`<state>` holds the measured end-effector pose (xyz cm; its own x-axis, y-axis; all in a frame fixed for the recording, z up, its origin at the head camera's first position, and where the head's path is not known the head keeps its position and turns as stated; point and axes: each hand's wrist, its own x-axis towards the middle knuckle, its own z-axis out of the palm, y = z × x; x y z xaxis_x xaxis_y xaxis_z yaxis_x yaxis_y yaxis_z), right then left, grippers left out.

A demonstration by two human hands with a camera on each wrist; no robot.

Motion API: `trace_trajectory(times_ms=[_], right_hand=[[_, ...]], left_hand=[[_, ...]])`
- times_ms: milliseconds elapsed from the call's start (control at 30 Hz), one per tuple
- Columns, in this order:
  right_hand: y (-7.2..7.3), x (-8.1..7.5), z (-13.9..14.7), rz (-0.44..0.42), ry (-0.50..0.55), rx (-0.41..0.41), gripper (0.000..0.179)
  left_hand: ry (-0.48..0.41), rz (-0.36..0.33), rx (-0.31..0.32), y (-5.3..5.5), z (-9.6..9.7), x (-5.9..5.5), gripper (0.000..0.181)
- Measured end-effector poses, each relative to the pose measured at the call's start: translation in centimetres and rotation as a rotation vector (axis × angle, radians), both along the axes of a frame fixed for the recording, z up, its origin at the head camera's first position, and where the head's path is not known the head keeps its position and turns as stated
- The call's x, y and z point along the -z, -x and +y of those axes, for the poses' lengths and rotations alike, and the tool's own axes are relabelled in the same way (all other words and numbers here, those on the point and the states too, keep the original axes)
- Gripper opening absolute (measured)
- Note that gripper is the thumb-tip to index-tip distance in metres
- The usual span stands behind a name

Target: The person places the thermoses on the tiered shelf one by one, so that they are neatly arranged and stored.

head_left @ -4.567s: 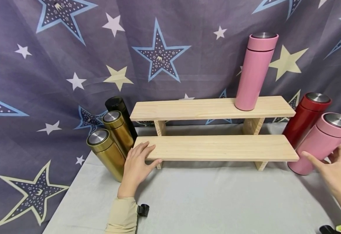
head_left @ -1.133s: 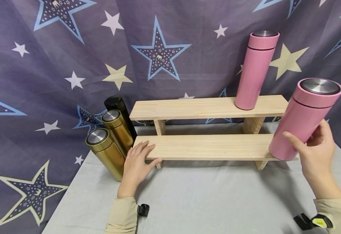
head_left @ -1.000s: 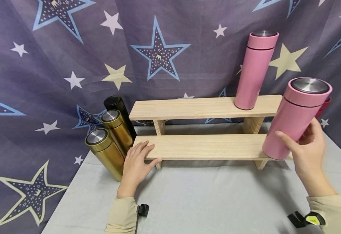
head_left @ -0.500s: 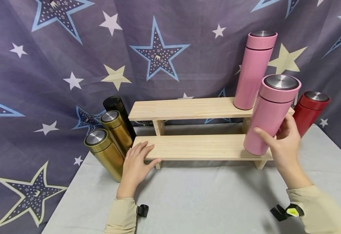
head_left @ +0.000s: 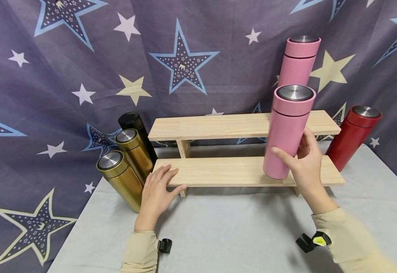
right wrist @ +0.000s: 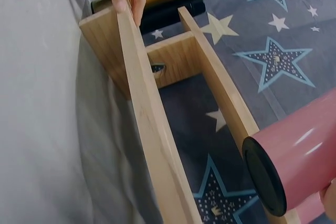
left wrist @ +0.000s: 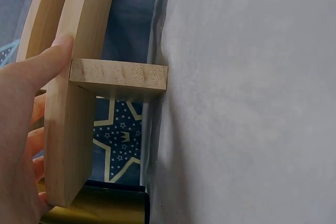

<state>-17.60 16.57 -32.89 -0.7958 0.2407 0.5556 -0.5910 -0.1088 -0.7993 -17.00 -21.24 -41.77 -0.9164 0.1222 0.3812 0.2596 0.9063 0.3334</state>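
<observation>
In the head view, my right hand (head_left: 305,165) grips a pink thermos bottle (head_left: 288,131) from its right side, thumb across the front. The bottle has a steel-topped lid and appears in front of the lower shelf board (head_left: 219,170). Its dark base (right wrist: 264,176) shows in the right wrist view, clear of the lower board. My left hand (head_left: 159,193) rests on the left end of that board, fingers spread on top and thumb (left wrist: 52,61) at the front edge. Partly hidden behind the held bottle, another pink thermos (head_left: 299,62) stands on the upper board (head_left: 212,125).
Two gold thermoses (head_left: 121,178) (head_left: 135,148) and a black one (head_left: 137,127) stand left of the rack. A red thermos (head_left: 353,136) stands at its right end. Grey cloth (head_left: 219,235) covers the table. A star-patterned curtain (head_left: 239,79) hangs behind.
My right hand has lifted the pink thermos from beside the red one and carried it left to the lower board, uncovering the red thermos. My left hand has stayed on the board.
</observation>
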Motion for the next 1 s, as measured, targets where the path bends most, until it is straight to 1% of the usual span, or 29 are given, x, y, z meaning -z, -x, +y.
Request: trace_trajectory(times_ms=[233,433,533,767,1000], right_hand=[[0.3,-0.2,-1.4,-0.004,-0.056,-0.005,0.071],[0.7,-0.3,-2.7,-0.019,-0.071,-0.031,0.072],[0.9,-0.4,-3.3,-0.029,-0.073,-0.042,0.074],[1.4,-0.8,-4.7,-0.026,-0.063,-0.079,0.076],[2.0,-1.2,-5.9,-0.047,-0.050,-0.103,0.077]], left_hand=[[-0.002,0.003,0.003,0.0,0.1,0.1,0.064],[-0.001,-0.022,-0.004,0.1,0.1,0.1,0.064],[0.000,-0.028,-0.008,0.1,0.0,0.1,0.065],[-0.007,-0.008,0.001,0.2,0.0,0.1,0.064],[-0.004,-0.016,0.001,0.1,0.0,0.0,0.065]])
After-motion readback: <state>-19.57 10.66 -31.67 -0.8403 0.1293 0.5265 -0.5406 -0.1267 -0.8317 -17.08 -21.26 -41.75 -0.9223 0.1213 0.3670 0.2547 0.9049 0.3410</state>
